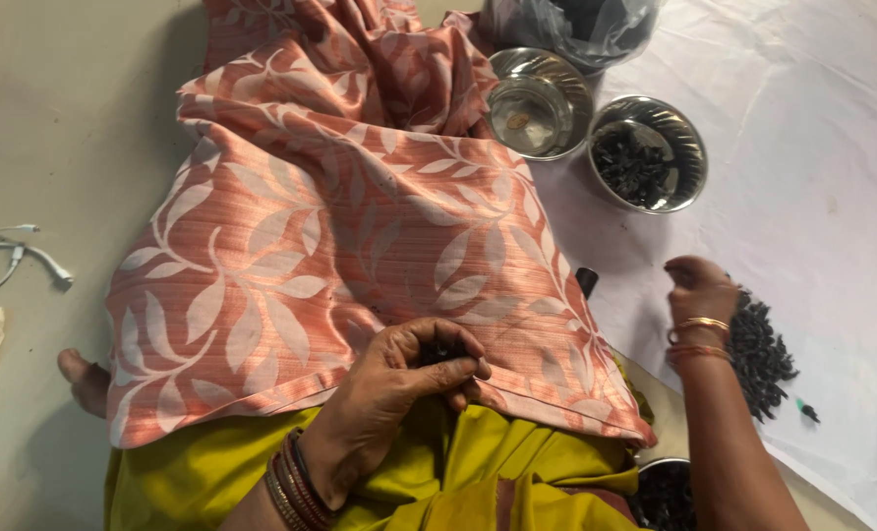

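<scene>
Fingers of my left hand [399, 379] are curled together, pinching a small dark piece [443, 350] over my lap; its long axis cannot be told. My right hand [702, 292] hangs loosely cupped above the heap of dark shrivelled pieces [761, 359] on the white sheet [812, 118]; whether it holds anything, I cannot tell. Pink leaf-patterned cloth [340, 216], ribbed and glossy, covers my knees. Two round steel bowls [542, 103] stand beyond, one [647, 152] holding dark pieces. A white cable [16, 258] lies on the floor, well apart.
</scene>
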